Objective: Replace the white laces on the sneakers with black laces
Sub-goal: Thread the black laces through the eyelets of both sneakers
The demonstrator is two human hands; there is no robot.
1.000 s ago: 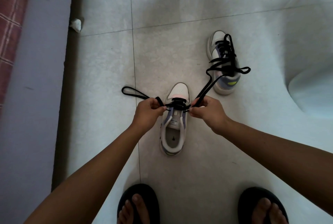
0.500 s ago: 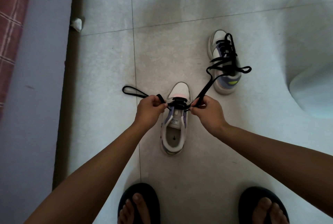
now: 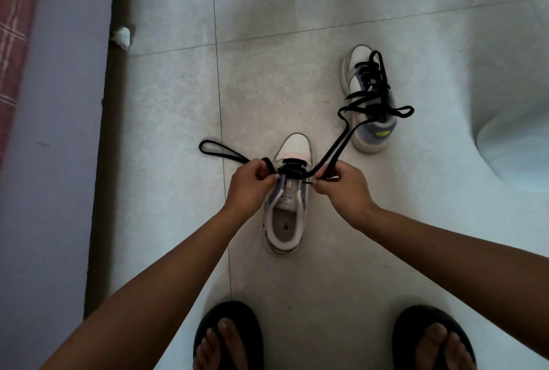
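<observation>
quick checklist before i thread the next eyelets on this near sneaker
1. Left hand grips its end of the black lace: ok.
2. Right hand pinches the other end: ok.
3. Lowest rows on the near sneaker laced: ok; upper eyelets not yet laced.
4. Both ends equal in length: cannot tell.
5. Right strand clear of the far sneaker: not ok, it runs up against that shoe's own laces.
6. Lace flat, untwisted: cannot tell.

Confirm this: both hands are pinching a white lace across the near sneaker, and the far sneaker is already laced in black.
Not quite. The head view shows the lace is black, not white. The left hand and right hand both pinch it across the near sneaker, and the far sneaker carries black lacing.
</observation>
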